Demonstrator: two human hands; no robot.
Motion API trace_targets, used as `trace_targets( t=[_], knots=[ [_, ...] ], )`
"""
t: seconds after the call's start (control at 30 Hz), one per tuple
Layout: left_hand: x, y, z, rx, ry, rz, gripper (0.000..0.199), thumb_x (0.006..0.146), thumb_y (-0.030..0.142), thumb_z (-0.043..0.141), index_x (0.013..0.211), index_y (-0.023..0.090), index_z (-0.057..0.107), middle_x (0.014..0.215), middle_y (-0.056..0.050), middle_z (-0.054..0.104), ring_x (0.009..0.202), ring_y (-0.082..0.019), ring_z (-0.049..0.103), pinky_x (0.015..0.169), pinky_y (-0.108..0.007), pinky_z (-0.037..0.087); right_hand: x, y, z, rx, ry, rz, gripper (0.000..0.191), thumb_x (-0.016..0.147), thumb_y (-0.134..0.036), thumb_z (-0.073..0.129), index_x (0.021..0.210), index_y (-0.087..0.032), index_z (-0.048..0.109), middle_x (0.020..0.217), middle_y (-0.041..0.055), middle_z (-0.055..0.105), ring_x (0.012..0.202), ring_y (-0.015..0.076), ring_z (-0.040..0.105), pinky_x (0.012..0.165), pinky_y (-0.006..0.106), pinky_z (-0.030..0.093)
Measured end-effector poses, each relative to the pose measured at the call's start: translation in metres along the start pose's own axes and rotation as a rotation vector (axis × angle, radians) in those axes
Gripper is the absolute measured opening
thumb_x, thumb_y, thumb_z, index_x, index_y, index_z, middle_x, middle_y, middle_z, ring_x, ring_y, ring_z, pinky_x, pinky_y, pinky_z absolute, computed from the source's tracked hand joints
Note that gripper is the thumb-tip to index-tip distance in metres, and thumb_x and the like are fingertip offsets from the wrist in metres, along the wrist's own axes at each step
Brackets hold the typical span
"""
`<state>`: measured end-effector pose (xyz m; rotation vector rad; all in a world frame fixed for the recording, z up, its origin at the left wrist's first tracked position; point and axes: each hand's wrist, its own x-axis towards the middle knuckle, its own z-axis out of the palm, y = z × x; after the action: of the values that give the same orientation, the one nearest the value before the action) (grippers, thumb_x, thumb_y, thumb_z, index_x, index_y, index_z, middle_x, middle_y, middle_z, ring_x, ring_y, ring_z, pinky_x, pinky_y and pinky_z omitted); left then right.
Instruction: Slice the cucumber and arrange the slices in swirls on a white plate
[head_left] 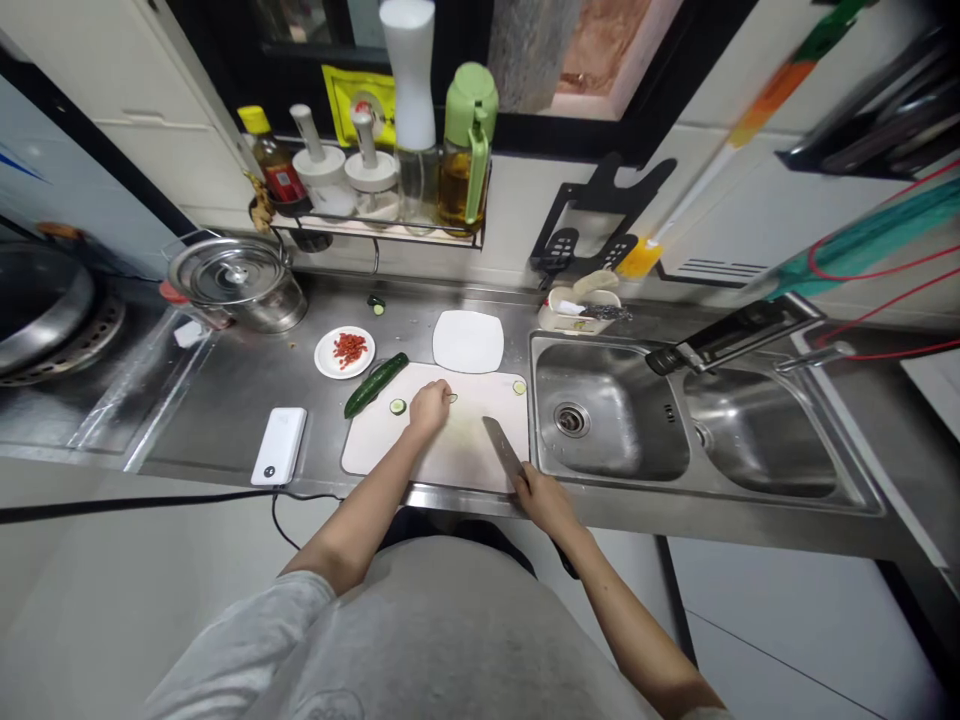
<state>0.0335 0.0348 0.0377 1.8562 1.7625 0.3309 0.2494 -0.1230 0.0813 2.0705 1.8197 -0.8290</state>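
My left hand (430, 406) is over the white cutting board (375, 455), fingers closed, with a small thin cucumber slice (453, 398) at the fingertips. Wrapped round the handle of a kitchen knife (501, 446), my right hand (546, 503) is at the board's front right edge. The blade lies low over the board, pointing away and to the left, apart from my left hand. A dark green cucumber (376, 385) rests across the board's left edge. One cucumber slice (397, 407) sits beside it, and another piece (519, 387) is in the far right corner.
Behind the board is a white square plate (468, 342). A round plate (330, 358) with chopped red pieces stands at left, near a steel pot (279, 305) and a white power bank (279, 446). The double sink (615, 400) adjoins the board's right. A bottle rack (427, 235) overhangs the back.
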Motion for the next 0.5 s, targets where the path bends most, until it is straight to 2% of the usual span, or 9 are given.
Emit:
trace_targets(
  t=[0.1, 0.23, 0.3, 0.5],
  knots=[
    [-0.008, -0.010, -0.003, -0.113, -0.015, -0.063, 0.017, 0.083, 0.014, 0.052, 0.090, 0.021, 0.065, 0.089, -0.003, 0.068, 0.081, -0.016, 0.060, 0.073, -0.026, 0.043, 0.002, -0.002, 0.002, -0.013, -0.001, -0.011, 0.030, 0.098, -0.034, 0.031, 0.116, -0.019, 0.050, 0.096, 0.0108, 0.069, 0.088, 0.0228, 0.064, 0.066, 0.026, 0.031],
    [-0.019, -0.026, -0.002, -0.267, -0.120, -0.110, 0.012, 0.076, 0.015, 0.062, 0.087, 0.018, 0.067, 0.081, -0.001, 0.069, 0.072, -0.013, 0.060, 0.068, -0.023, 0.044, 0.002, -0.009, -0.002, -0.038, -0.004, -0.020, 0.030, 0.099, -0.034, 0.030, 0.117, -0.020, 0.049, 0.097, 0.0105, 0.069, 0.089, 0.0225, 0.065, 0.067, 0.026, 0.033],
    [-0.023, -0.032, -0.001, -0.260, -0.133, -0.112, 0.013, 0.076, 0.016, 0.062, 0.087, 0.017, 0.068, 0.080, -0.001, 0.069, 0.070, -0.013, 0.060, 0.067, -0.022, 0.044, 0.001, -0.014, -0.004, -0.054, 0.000, -0.016, 0.030, 0.099, -0.033, 0.029, 0.118, -0.019, 0.048, 0.097, 0.0113, 0.069, 0.090, 0.0231, 0.065, 0.068, 0.027, 0.034],
    [-0.029, -0.039, 0.003, -0.075, -0.056, -0.027, 0.021, 0.080, 0.012, 0.053, 0.090, 0.019, 0.070, 0.090, -0.006, 0.070, 0.084, -0.018, 0.062, 0.077, -0.027, 0.045, 0.002, -0.036, -0.010, -0.114, 0.007, -0.058, 0.029, 0.098, -0.027, 0.029, 0.121, -0.017, 0.044, 0.094, 0.0125, 0.069, 0.089, 0.0239, 0.066, 0.069, 0.028, 0.036]
  ],
)
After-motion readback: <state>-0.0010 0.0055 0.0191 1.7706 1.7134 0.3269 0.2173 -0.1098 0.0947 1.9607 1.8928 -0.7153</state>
